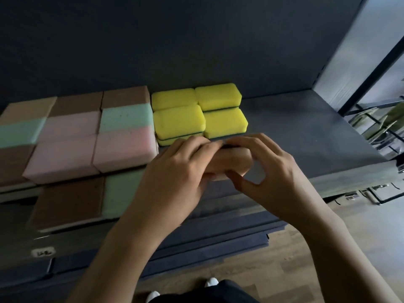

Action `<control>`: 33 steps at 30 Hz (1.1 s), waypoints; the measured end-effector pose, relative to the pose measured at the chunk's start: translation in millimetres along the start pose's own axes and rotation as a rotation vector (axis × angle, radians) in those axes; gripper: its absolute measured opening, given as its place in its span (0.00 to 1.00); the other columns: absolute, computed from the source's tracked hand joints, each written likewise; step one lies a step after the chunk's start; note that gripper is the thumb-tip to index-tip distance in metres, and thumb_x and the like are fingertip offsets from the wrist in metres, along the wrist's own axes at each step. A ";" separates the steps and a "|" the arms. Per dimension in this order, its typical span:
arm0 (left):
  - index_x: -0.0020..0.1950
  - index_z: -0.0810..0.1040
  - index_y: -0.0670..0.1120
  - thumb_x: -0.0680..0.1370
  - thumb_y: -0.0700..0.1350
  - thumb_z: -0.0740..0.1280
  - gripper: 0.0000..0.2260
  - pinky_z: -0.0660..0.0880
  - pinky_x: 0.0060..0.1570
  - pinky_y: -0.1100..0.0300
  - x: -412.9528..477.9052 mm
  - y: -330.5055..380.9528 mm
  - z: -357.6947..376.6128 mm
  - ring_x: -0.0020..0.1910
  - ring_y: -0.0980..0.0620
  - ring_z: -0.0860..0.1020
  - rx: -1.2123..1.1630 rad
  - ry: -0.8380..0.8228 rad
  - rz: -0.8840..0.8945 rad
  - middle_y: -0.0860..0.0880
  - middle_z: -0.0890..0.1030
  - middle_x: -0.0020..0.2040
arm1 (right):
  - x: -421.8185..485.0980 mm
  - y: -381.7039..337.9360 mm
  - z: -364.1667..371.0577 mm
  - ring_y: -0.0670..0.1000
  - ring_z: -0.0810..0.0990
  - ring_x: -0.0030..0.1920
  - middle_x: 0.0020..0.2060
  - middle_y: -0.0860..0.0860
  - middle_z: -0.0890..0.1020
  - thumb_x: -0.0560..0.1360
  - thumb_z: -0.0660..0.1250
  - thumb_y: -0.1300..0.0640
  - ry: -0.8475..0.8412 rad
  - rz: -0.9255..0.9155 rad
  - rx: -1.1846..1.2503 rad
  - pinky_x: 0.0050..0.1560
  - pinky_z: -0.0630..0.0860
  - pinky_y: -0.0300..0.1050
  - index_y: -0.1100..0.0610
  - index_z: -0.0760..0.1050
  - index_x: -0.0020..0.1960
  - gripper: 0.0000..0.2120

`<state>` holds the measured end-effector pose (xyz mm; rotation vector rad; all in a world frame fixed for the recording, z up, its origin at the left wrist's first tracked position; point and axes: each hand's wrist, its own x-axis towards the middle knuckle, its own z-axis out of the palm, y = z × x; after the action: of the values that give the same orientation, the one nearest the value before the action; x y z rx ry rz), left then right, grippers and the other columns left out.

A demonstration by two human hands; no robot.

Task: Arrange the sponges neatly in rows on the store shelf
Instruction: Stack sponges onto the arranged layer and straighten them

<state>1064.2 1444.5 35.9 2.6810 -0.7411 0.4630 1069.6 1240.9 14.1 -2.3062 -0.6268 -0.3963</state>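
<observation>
An orange sponge (231,159) with a dark scrub layer on top sits at the front of the grey shelf (306,132), just in front of the yellow sponges (181,121). My left hand (175,171) grips its left end, fingers curled over the top. My right hand (266,169) pinches its right end between thumb and fingers. The yellow sponges stand stacked in two columns near the shelf's back. Left of them lie rows of pink (63,158), mint green (126,114) and brown sponges (76,103).
A brown and green sponge pair (87,200) sits lower at the front left. Dark backing panel behind the shelf. Bare shelf surface spreads right of the yellow sponges. Dark rails (196,248) and wooden floor lie below; a metal frame (371,68) stands at right.
</observation>
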 end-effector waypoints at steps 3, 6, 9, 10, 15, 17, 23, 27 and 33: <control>0.69 0.74 0.46 0.70 0.41 0.75 0.28 0.78 0.52 0.52 -14.3 -2.2 -12.9 0.57 0.49 0.77 -0.005 0.023 -0.019 0.50 0.77 0.61 | 3.3 -13.9 4.5 0.49 0.78 0.57 0.59 0.49 0.77 0.69 0.77 0.60 -0.001 -0.057 0.001 0.54 0.77 0.48 0.57 0.75 0.66 0.26; 0.69 0.73 0.46 0.72 0.44 0.72 0.26 0.77 0.54 0.55 -33.4 -7.0 -30.4 0.58 0.50 0.76 0.009 0.053 -0.027 0.50 0.76 0.62 | 6.3 -34.2 11.2 0.50 0.78 0.57 0.58 0.50 0.78 0.69 0.77 0.61 0.013 -0.107 0.010 0.53 0.77 0.48 0.58 0.76 0.65 0.26; 0.69 0.73 0.44 0.72 0.45 0.71 0.25 0.77 0.56 0.52 -56.3 -17.1 -47.8 0.59 0.49 0.76 0.037 0.091 -0.035 0.49 0.76 0.63 | 10.3 -59.5 23.8 0.49 0.78 0.57 0.58 0.49 0.78 0.69 0.77 0.61 0.013 -0.135 0.034 0.53 0.77 0.46 0.57 0.76 0.64 0.25; 0.70 0.73 0.44 0.73 0.45 0.71 0.25 0.77 0.57 0.51 -65.1 -22.1 -53.0 0.60 0.49 0.75 0.048 0.098 -0.040 0.48 0.75 0.63 | 11.3 -68.4 30.1 0.49 0.78 0.57 0.58 0.48 0.78 0.69 0.77 0.60 0.009 -0.140 0.045 0.53 0.77 0.45 0.57 0.75 0.64 0.25; 0.74 0.67 0.45 0.72 0.51 0.71 0.32 0.68 0.68 0.48 -122.1 -55.8 -82.3 0.70 0.47 0.67 0.103 0.091 -0.100 0.45 0.70 0.70 | 19.6 -122.0 73.7 0.45 0.78 0.54 0.57 0.45 0.78 0.70 0.68 0.51 -0.032 -0.103 0.131 0.51 0.76 0.40 0.54 0.74 0.66 0.24; 0.75 0.65 0.45 0.69 0.56 0.74 0.38 0.63 0.71 0.49 -146.4 -72.1 -96.1 0.71 0.46 0.65 0.144 0.052 -0.131 0.45 0.68 0.71 | 23.8 -144.9 95.5 0.46 0.79 0.51 0.56 0.44 0.78 0.72 0.66 0.49 -0.053 -0.088 0.160 0.49 0.76 0.38 0.53 0.75 0.65 0.22; 0.74 0.67 0.44 0.68 0.55 0.72 0.37 0.69 0.62 0.53 -214.2 -124.5 -135.4 0.67 0.46 0.70 0.169 0.039 -0.264 0.46 0.71 0.68 | 29.0 -208.8 157.2 0.39 0.72 0.63 0.67 0.44 0.71 0.73 0.69 0.41 -0.234 -0.136 0.149 0.63 0.70 0.32 0.49 0.64 0.73 0.32; 0.75 0.65 0.44 0.69 0.57 0.69 0.37 0.70 0.56 0.57 -252.0 -158.2 -160.4 0.66 0.48 0.69 0.156 0.023 -0.304 0.48 0.71 0.68 | 30.6 -239.0 191.4 0.47 0.67 0.69 0.70 0.47 0.66 0.70 0.75 0.45 -0.303 -0.276 0.026 0.67 0.69 0.42 0.53 0.59 0.76 0.41; 0.73 0.68 0.48 0.71 0.57 0.68 0.32 0.62 0.69 0.50 -281.4 -187.3 -175.1 0.73 0.46 0.64 0.203 -0.018 -0.211 0.48 0.68 0.72 | 30.6 -273.5 233.6 0.46 0.75 0.60 0.63 0.45 0.73 0.68 0.76 0.44 -0.280 -0.211 0.092 0.58 0.76 0.47 0.53 0.64 0.71 0.37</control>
<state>897.6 1786.7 43.2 2.9141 -0.4279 0.4826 971.5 1588.3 14.0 -2.2323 -1.0102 -0.1367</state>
